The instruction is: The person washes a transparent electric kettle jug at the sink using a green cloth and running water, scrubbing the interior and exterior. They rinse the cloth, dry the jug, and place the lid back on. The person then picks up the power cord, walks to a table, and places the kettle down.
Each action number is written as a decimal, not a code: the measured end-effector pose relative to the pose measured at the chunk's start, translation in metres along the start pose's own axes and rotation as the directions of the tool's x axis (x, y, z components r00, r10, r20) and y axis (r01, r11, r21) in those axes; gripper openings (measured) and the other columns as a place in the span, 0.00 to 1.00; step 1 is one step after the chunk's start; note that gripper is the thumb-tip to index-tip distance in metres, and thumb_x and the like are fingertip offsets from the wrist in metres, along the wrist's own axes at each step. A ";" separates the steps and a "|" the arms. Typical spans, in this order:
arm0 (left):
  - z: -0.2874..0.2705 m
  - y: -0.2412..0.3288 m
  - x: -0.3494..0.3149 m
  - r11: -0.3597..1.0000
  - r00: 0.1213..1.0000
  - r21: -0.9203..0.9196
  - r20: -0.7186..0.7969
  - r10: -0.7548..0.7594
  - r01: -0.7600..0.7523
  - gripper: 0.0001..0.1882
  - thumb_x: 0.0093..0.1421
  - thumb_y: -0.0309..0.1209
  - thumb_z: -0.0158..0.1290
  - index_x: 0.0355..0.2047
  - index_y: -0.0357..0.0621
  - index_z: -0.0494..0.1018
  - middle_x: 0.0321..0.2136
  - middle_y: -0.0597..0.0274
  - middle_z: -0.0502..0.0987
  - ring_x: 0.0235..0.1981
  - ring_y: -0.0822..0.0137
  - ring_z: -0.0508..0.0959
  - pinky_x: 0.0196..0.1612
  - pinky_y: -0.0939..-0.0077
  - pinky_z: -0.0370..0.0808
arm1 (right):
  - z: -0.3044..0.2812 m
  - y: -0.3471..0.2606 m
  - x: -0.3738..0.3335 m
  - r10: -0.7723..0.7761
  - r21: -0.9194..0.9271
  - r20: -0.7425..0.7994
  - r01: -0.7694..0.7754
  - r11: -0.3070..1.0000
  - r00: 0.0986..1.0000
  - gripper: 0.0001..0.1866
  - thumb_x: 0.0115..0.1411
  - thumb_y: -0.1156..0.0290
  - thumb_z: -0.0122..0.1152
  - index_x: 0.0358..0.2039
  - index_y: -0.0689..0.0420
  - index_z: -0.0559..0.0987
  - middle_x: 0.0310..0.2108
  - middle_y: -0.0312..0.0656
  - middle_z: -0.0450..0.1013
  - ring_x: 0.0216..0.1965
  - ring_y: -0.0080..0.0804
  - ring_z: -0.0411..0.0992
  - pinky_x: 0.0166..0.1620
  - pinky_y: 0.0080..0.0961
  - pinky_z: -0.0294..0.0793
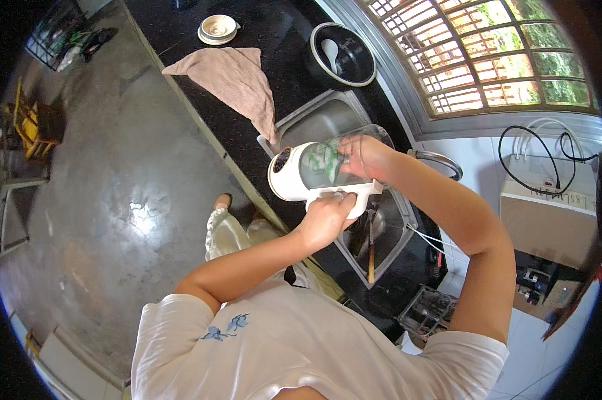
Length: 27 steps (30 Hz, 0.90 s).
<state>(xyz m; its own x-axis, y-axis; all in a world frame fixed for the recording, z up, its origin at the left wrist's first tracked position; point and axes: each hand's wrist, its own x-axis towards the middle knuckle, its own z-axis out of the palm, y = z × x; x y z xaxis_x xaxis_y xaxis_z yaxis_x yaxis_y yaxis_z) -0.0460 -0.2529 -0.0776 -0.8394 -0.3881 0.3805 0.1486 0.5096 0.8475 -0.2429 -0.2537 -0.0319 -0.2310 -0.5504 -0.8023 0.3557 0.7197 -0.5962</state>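
Observation:
Over the sink, a blender jug [312, 172] lies tipped on its side, its clear jar facing right and its white base with a round dark panel facing left. My left hand [329, 215] is closed round the jug's white handle [364, 193]. My right hand [364, 157] reaches through the jar's mouth, the fingers partly blurred by the clear wall. At those fingertips, inside the jar, is a crumpled green-and-white scrubbing cloth [325, 162] pressed toward the bottom. The grip on it shows only through the wall.
The double steel sink [341, 107] holds a wooden-handled utensil [371, 257] in its near basin, beside a curved faucet [441, 160]. A pinkish-brown towel [231, 83], a cream lid [217, 29] and a black bowl [351, 60] with a white spoon [329, 53] stand farther off. A cardboard box [547, 207] is at right.

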 end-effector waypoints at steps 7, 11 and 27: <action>-0.001 0.000 -0.002 1.000 1.000 0.001 0.002 -0.016 0.016 0.16 0.48 0.30 0.60 0.35 0.41 0.68 0.22 0.53 0.73 0.26 0.50 0.76 0.28 0.60 0.73 | 0.004 0.004 0.014 0.184 0.039 0.350 -0.211 0.977 0.919 0.15 0.56 0.83 0.50 0.44 0.64 0.74 0.39 0.43 0.74 0.34 0.30 0.74 0.40 0.25 0.76; -0.007 0.000 -0.003 0.999 0.999 -0.011 -0.041 -0.033 0.033 0.15 0.48 0.31 0.60 0.34 0.42 0.68 0.21 0.52 0.72 0.23 0.49 0.75 0.27 0.59 0.73 | 0.009 -0.008 0.009 0.274 -0.524 0.308 -0.078 0.848 0.911 0.16 0.53 0.81 0.52 0.43 0.62 0.76 0.35 0.39 0.75 0.31 0.26 0.73 0.34 0.24 0.73; -0.100 -0.056 0.019 0.923 0.984 -0.353 0.141 -0.110 0.153 0.10 0.49 0.31 0.53 0.19 0.36 0.71 0.13 0.60 0.69 0.15 0.69 0.69 0.22 0.75 0.66 | 0.042 -0.015 -0.055 -0.126 -0.558 0.725 0.469 -0.685 0.677 0.08 0.46 0.76 0.54 0.25 0.55 0.82 0.25 0.46 0.76 0.36 0.44 0.75 0.47 0.38 0.68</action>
<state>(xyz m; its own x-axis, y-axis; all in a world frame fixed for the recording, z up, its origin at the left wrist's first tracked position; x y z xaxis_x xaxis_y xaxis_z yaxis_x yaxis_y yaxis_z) -0.0174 -0.3656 -0.0808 -0.9159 -0.3294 0.2294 0.1928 0.1401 0.9712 -0.1978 -0.2520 0.0220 0.4551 -0.7704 -0.4465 -0.8570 -0.5151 0.0153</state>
